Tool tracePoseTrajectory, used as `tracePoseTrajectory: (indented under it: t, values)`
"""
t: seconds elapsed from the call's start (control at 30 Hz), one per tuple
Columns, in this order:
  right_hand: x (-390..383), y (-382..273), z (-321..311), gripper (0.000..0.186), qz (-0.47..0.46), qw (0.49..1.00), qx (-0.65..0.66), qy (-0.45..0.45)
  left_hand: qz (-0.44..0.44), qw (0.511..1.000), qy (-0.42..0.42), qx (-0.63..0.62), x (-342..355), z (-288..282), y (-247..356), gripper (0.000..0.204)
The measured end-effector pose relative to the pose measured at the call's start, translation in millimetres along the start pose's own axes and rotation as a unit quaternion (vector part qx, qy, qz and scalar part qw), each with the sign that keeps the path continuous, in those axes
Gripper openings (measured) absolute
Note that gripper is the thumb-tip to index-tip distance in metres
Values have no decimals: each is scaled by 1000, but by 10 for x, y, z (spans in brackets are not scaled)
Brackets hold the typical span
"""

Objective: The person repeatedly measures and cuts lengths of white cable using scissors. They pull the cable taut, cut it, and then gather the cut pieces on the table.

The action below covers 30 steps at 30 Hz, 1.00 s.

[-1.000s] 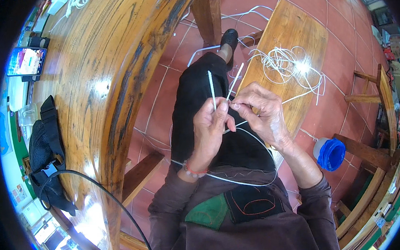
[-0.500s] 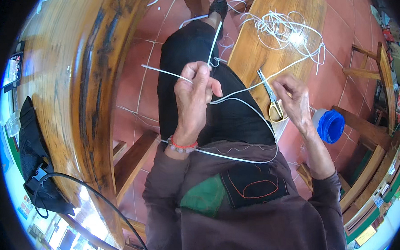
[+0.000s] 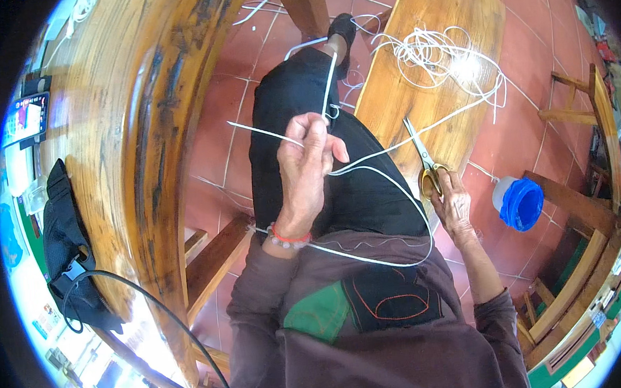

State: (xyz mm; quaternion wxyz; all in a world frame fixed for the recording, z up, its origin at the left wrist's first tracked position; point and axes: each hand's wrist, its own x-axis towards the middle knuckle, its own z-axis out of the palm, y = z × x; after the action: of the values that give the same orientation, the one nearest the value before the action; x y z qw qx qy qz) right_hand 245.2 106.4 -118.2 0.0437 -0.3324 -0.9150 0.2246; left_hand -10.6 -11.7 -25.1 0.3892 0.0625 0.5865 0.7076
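Above my lap, my left hand [image 3: 305, 163] pinches a thin white cord [image 3: 265, 133]. Two ends of it stick out past the fingers, and a small loop shows by the fingertips. From that hand the cord curves across my lap, and another stretch runs to a loose tangle of white cord [image 3: 433, 54] on the wooden bench [image 3: 396, 94]. At the bench's near end lie scissors [image 3: 425, 161] with gold handles, blades pointing away from me. My right hand [image 3: 453, 204] has its fingers at the handles, closed around them as far as I can see.
A thick wooden table [image 3: 125, 133] fills the left side, with a black bag [image 3: 71, 249] and a black cable at its edge. On the right stand a white container with a blue plastic liner [image 3: 520, 204] and wooden chairs [image 3: 602, 136]. Red tiles cover the floor.
My right hand has come down from beside the cord to the scissors' handles and taken hold of them. The left hand keeps its pinch on the cord. The whole view has shifted slightly.
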Motion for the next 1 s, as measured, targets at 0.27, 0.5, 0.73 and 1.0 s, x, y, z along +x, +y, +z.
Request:
tracePoseTrajectory:
  t: [0.27, 0.5, 0.73, 1.0]
  values:
    - [-182, 31, -136, 42, 220, 914, 341, 1, 0, 1000, -6, -10, -66, 18, 53, 15]
    - [254, -671, -580, 32, 105, 930, 351, -14, -26, 993, -24, -116, -87, 19, 53, 15]
    - [43, -363, -590, 35, 131, 972, 177, -84, 10, 997, -8, -81, -66, -28, 81, 15]
    - [657, -991, -624, 40, -112, 981, 123, 96, -122, 957, -98, -244, -162, 114, 136, 12]
